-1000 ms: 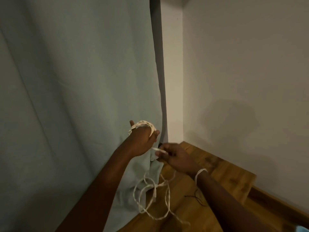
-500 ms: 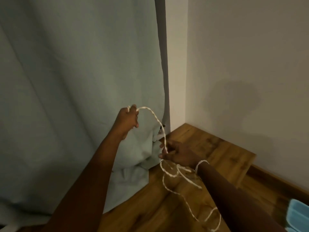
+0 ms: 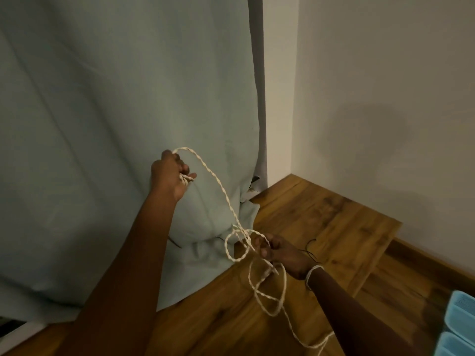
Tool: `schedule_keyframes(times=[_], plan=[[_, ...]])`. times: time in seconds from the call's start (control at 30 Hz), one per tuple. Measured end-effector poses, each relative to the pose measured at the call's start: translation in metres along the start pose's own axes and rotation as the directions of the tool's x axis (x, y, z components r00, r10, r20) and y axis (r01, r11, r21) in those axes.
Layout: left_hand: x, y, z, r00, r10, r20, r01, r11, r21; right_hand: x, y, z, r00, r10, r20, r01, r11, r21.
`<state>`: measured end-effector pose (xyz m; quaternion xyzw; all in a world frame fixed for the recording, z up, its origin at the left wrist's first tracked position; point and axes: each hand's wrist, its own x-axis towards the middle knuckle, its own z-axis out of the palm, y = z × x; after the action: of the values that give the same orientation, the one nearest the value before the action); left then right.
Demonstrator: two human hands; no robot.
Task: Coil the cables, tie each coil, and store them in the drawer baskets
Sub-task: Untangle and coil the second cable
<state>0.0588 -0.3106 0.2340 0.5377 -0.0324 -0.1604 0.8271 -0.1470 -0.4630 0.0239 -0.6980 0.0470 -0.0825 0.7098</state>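
Near the room corner, in front of the curtain (image 3: 102, 124), both hands work one pale twisted cable (image 3: 221, 191). Left hand (image 3: 168, 176) is raised against the curtain, fingers (image 3: 183, 168) curled round a few turns of cable; how many turns cannot be counted. From there one strand arcs down to the right hand (image 3: 281, 254), which is held lower, above the wooden floor (image 3: 321, 227), fingers closed in a pinch on the strand. Beside and below that hand the cable hangs in several loose, uneven loops, and a free tail runs down and out of view at the bottom edge. Judgement: coiling of this cable is at an early stage; only a small bundle is gathered in the left hand, most of the length is slack. No tie is seen on it. A thin dark cord (image 3: 309, 249) lies on the floor behind the right wrist; whether it is another cable to coil cannot be told. Blue baskets (image 3: 460, 322) show at the lower right edge, contents not visible. Left to do: finish winding, tie, store.
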Motion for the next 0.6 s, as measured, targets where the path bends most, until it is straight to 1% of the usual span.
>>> schedule_keyframes(times=[0.1,0.17,0.23,0.33,0.37,0.4,0.47,0.5,0.53,0.57,0.6], plan=[[0.002,0.016,-0.011,0.999,-0.03,0.018,0.033,0.978,-0.204,-0.005,0.007,0.005,0.994,0.049,-0.1,-0.037,0.992,0.124],[0.003,0.025,-0.016,0.999,-0.041,0.032,0.049,0.941,-0.334,-0.008,0.011,0.008,0.987,0.106,-0.119,-0.085,0.981,0.174],[0.003,0.032,-0.021,0.998,-0.033,0.046,0.05,0.904,-0.425,-0.008,0.017,0.01,0.972,0.17,-0.165,-0.157,0.983,0.092],[-0.001,0.045,-0.026,0.992,0.018,0.124,0.049,0.856,-0.515,-0.01,0.038,0.011,0.913,0.223,-0.342,-0.29,0.944,-0.157],[-0.001,0.048,-0.028,0.987,0.039,0.154,0.052,0.836,-0.546,-0.011,0.045,0.012,0.889,0.23,-0.397,-0.331,0.92,-0.208],[-0.002,0.052,-0.029,0.982,0.061,0.181,0.054,0.821,-0.569,-0.013,0.052,0.015,0.862,0.243,-0.445,-0.372,0.9,-0.228],[-0.005,0.059,-0.03,0.975,0.101,0.2,0.037,0.807,-0.589,-0.015,0.057,0.023,0.812,0.281,-0.511,-0.417,0.893,-0.17],[-0.005,0.063,-0.03,0.97,0.119,0.209,0.031,0.8,-0.599,-0.016,0.059,0.026,0.798,0.304,-0.521,-0.423,0.897,-0.126],[-0.005,0.067,-0.03,0.966,0.141,0.218,0.022,0.791,-0.611,-0.016,0.058,0.029,0.788,0.324,-0.523,-0.445,0.887,-0.122],[-0.006,0.073,-0.03,0.963,0.158,0.216,0.009,0.786,-0.618,-0.016,0.058,0.03,0.79,0.339,-0.511,-0.47,0.87,-0.15],[-0.004,0.078,-0.031,0.962,0.178,0.206,-0.009,0.778,-0.629,-0.017,0.059,0.031,0.804,0.355,-0.477,-0.503,0.833,-0.228]])
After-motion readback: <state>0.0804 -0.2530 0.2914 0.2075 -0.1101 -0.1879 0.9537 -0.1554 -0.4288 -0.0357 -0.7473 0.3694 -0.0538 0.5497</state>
